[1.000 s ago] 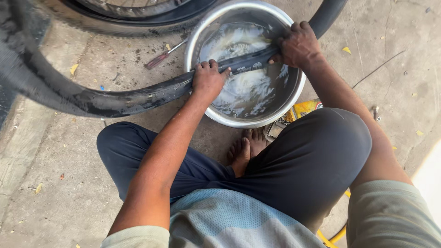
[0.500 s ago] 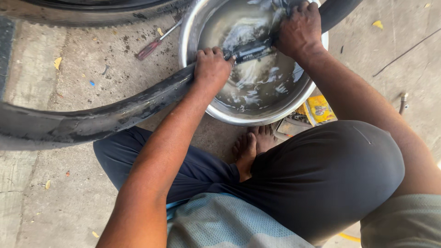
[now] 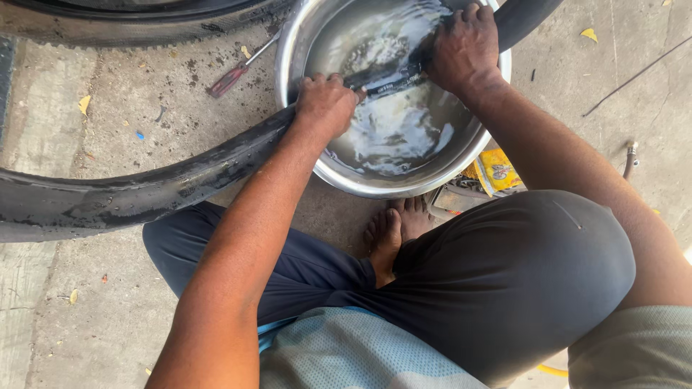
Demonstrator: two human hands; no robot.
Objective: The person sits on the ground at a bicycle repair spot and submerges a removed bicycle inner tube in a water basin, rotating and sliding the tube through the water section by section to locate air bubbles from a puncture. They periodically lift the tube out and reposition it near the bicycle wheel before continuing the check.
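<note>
A long black rubber inner tube [image 3: 144, 191] is laid across the concrete floor [image 3: 108, 302] and pressed into a water-filled steel basin [image 3: 303, 43]. It is gripped by the left hand [image 3: 326, 103] at the rim and by the right hand [image 3: 463, 49] over the water. A red-handled screwdriver [image 3: 229, 79] lies just beside the basin.

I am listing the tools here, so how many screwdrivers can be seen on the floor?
1. The red-handled screwdriver lies on the concrete floor, left of the round metal basin. Others may be hidden.
</note>
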